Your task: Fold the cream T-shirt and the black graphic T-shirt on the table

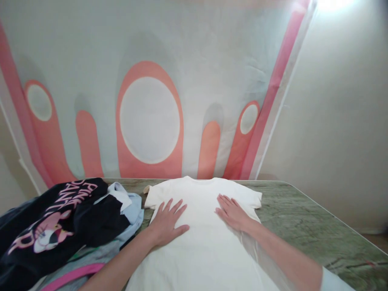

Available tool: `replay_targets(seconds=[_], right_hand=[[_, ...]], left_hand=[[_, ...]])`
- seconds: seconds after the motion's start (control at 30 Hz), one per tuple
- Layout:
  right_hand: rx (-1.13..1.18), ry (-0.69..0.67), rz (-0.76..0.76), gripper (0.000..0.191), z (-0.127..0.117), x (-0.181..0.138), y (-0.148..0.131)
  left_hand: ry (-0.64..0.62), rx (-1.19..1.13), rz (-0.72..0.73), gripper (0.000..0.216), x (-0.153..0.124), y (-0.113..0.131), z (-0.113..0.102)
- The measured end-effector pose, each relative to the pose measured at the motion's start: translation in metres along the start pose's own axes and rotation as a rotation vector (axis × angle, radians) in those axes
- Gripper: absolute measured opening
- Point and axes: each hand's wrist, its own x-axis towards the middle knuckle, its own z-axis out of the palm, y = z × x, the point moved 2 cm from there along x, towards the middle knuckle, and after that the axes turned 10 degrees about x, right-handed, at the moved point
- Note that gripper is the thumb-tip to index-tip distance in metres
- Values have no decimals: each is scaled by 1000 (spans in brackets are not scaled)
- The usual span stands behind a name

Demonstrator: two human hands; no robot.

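At six o'clock on the bench (306,222), a white shirt (203,246) lies flat; the left hand (166,224), fingers spread, and the right hand (233,213), fingers nearly together, rest at its ten and two, likely steadying it.

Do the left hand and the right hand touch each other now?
Apart. The head view shows it: a wide strip of the white shirt is visible between the left hand and the right hand.
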Motion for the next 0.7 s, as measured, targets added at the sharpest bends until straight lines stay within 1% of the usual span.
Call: replay_targets(seconds=[0.03,0.07,0.17,0.23,0.27,0.33,0.4,0.47,0.53,0.6,0.7], right_hand=[[0,-2,24,64,1,-11,5],[-11,14,81,65,0,-20,15],[-60,90,312,66,-11,-43,61],[-48,128,439,66,-18,-54,91],[-22,153,491,66,-22,-57,103],[64,240,547,62,-28,-61,120],[146,343,549,55,-33,-61,126],[189,420,520,47,-38,-57,126],[205,464,505,44,-42,-54,124],[234,501,508,42,-44,-52,122],[297,532,518,44,-41,-53,123]], left_hand=[[4,0,1,67,0,0,0],[9,-1,2,67,0,0,1],[25,-8,2,66,0,0,1],[20,-14,2,67,0,-1,-1],[4,-18,2,67,1,-2,-3],[-58,-31,-15,69,4,-1,-7],[-129,-46,-39,70,10,6,-12],[-142,-62,-20,68,20,22,-19],[-104,-81,74,64,30,46,-25],[-123,-105,166,61,40,71,-27],[-126,-109,233,61,51,99,-21]])
